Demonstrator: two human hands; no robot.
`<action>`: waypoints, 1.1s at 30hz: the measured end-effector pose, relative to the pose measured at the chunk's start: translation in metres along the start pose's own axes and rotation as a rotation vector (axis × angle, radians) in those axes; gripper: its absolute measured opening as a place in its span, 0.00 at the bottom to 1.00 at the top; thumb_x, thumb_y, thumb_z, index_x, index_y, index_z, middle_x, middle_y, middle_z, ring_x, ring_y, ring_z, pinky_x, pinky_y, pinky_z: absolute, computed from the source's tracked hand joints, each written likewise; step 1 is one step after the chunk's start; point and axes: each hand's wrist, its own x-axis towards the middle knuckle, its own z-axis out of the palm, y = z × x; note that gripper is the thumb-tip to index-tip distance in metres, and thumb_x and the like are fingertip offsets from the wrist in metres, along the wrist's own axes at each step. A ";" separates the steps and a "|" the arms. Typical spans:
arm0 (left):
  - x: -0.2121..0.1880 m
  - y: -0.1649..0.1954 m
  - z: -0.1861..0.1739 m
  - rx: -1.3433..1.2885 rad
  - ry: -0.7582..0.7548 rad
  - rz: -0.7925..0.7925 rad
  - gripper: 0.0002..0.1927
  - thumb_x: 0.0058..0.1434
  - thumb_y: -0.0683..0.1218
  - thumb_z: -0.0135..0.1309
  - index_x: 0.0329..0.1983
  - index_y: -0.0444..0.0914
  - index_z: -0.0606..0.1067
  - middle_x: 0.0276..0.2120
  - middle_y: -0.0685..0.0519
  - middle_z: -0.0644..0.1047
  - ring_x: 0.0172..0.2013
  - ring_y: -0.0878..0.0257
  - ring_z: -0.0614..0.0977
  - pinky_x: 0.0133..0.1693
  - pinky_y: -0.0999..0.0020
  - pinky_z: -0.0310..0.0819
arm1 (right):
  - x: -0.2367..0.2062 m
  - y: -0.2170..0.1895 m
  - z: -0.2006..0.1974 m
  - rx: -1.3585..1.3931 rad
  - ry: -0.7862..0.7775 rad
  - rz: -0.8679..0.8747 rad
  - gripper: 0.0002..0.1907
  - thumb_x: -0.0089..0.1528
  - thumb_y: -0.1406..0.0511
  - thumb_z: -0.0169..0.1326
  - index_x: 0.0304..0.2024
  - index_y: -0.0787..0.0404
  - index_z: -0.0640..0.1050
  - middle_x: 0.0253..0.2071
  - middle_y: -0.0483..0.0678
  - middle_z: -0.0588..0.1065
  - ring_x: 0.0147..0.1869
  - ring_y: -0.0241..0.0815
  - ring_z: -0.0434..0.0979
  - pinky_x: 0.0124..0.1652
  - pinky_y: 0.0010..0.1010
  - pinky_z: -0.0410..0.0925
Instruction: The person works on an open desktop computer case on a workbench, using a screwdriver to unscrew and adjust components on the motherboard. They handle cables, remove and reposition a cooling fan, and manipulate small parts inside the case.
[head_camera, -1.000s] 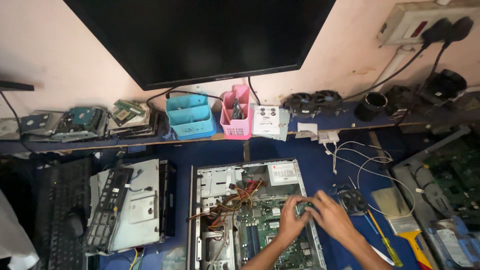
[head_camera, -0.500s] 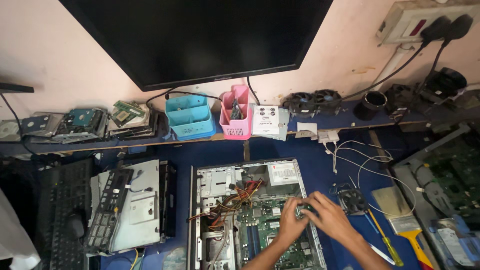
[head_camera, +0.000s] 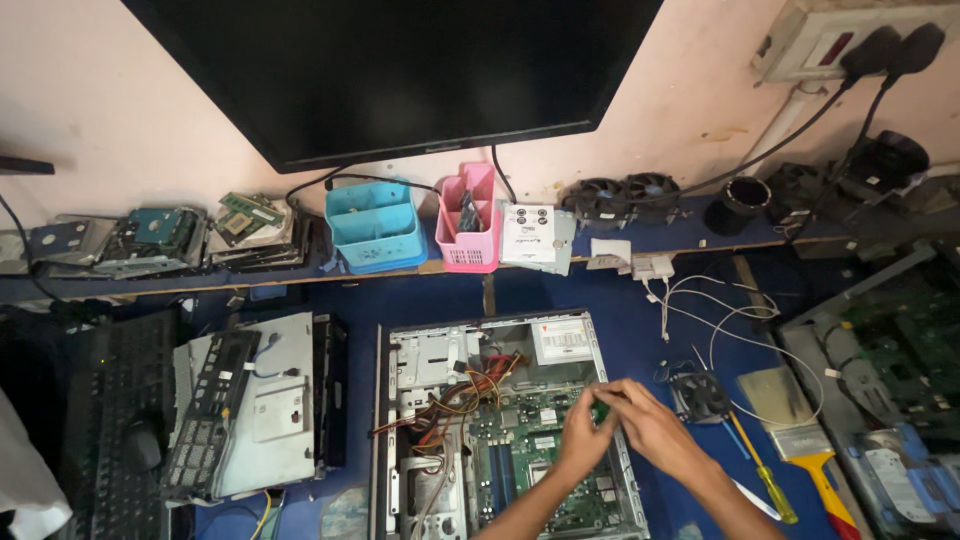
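While the open computer case (head_camera: 490, 420) lay flat on the blue table (head_camera: 640, 330), both hands met over its right edge, pinching a small green part (head_camera: 599, 411) between them. Left hand (head_camera: 583, 440) had its fingertips narrowed onto it, right hand (head_camera: 650, 428) curled in from the other side, grip closed on the same piece. Side panel was already off and the motherboard (head_camera: 530, 470) and wires exposed; the board itself still sat in place. A small fan (head_camera: 700, 395) and a yellow-handled screwdriver (head_camera: 762, 470) lay just right.
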 end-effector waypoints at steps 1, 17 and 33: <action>0.000 0.000 0.001 0.033 0.009 -0.003 0.20 0.62 0.44 0.58 0.55 0.34 0.71 0.49 0.39 0.79 0.53 0.42 0.80 0.53 0.56 0.73 | 0.001 -0.001 -0.001 0.009 0.009 -0.002 0.29 0.53 0.79 0.50 0.58 0.62 0.75 0.53 0.52 0.74 0.57 0.54 0.74 0.52 0.39 0.69; -0.004 -0.007 -0.007 0.100 0.013 0.059 0.16 0.52 0.39 0.65 0.42 0.34 0.74 0.38 0.47 0.76 0.41 0.52 0.80 0.44 0.60 0.75 | 0.008 0.067 0.053 0.542 0.109 -0.063 0.08 0.62 0.67 0.61 0.31 0.66 0.80 0.34 0.49 0.73 0.39 0.41 0.73 0.38 0.29 0.66; 0.012 -0.063 -0.011 -0.387 -0.185 -0.244 0.11 0.56 0.37 0.66 0.43 0.36 0.81 0.41 0.49 0.82 0.41 0.68 0.82 0.44 0.72 0.78 | 0.043 0.102 0.102 0.989 -0.079 0.209 0.23 0.65 0.61 0.54 0.16 0.62 0.77 0.14 0.37 0.65 0.18 0.26 0.57 0.20 0.27 0.50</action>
